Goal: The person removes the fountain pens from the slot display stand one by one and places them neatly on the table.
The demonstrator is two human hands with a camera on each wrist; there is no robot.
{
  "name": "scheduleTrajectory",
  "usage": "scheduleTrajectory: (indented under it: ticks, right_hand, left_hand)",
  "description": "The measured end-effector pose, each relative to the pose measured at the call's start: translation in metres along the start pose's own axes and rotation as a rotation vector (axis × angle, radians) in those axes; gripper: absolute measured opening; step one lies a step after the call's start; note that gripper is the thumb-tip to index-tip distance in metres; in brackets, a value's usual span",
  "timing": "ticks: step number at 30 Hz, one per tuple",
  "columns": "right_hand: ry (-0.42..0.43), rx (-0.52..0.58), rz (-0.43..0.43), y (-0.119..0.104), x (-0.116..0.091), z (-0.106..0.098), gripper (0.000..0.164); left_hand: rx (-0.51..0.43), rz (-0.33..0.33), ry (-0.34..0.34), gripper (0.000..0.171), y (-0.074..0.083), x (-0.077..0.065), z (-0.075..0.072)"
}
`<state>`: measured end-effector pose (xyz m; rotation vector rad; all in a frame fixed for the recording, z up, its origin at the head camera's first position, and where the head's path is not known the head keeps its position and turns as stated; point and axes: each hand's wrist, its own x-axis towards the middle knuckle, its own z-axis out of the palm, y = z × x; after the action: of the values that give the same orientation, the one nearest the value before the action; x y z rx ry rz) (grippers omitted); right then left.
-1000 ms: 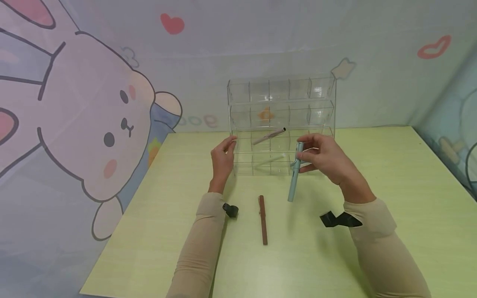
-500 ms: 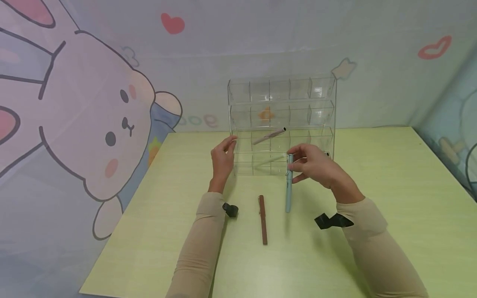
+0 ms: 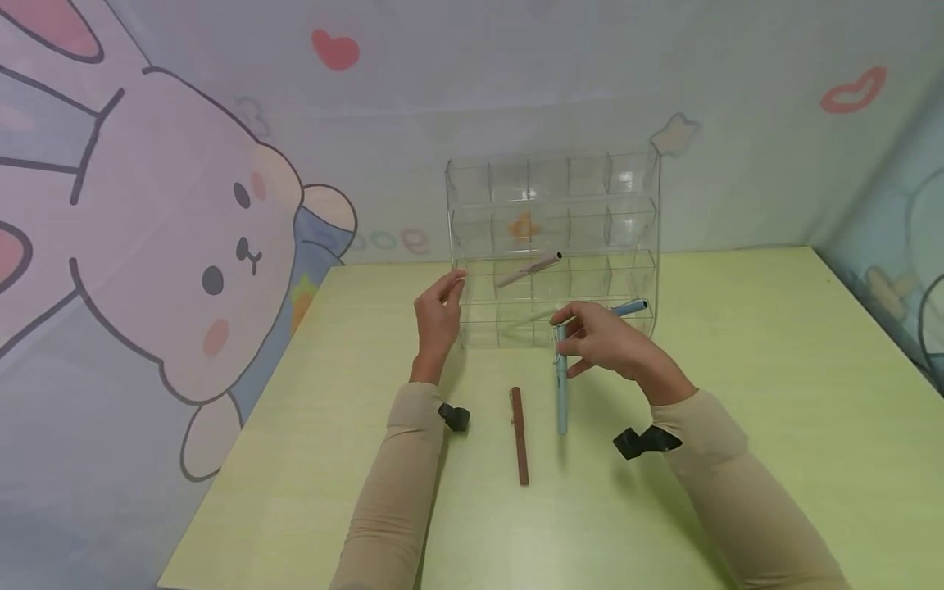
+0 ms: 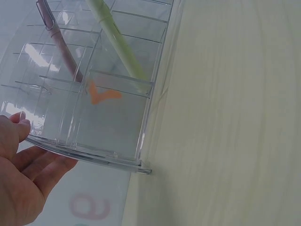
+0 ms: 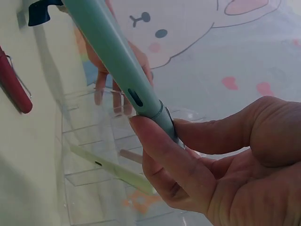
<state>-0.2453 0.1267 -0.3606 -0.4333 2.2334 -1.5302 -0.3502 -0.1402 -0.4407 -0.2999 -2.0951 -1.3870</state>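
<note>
My right hand (image 3: 608, 342) pinches a light teal pen (image 3: 562, 403) by its capped end between thumb and fingers. The pen hangs nearly upright in front of a clear acrylic rack (image 4: 96, 161), its lower end over the table. At the rack's left side my left hand (image 3: 438, 321) grips the edge, thumb on one face and fingers on the other. Inside the rack lean a pink pen (image 3: 529, 270) and a pale green pen (image 4: 120, 47). A blue pen (image 3: 630, 307) leans in the lowest row at the right, partly behind my right hand.
On the pale yellow-green table (image 3: 767, 393) a reddish-brown pen (image 3: 519, 438) lies between my forearms, clip to the left. The rack stands near the back edge, before a cloth backdrop (image 3: 560, 74) printed with a rabbit.
My right hand has moved left and toward me with the teal pen, which now hangs more upright and lower. The blue pen has come into view behind it. My left hand stays on the rack.
</note>
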Motion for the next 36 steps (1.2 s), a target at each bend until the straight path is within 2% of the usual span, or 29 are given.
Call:
scheduleTrajectory:
  ticks: [10, 19, 36]
  right_hand:
    - [-0.034, -0.027, 0.04, 0.013, 0.012, 0.007, 0.04]
    - [-0.06, -0.008, 0.058, 0.02, 0.018, 0.019, 0.043]
    - [-0.077, -0.03, 0.09, 0.036, 0.031, 0.04, 0.046]
  left_hand:
    - [-0.01, -0.001, 0.002, 0.021, -0.001, 0.0, 0.0]
    - [-0.011, -0.008, -0.002, 0.02, 0.001, 0.0, -0.001]
    - [-0.012, -0.008, -0.001, 0.02, 0.0, 0.0, -0.001]
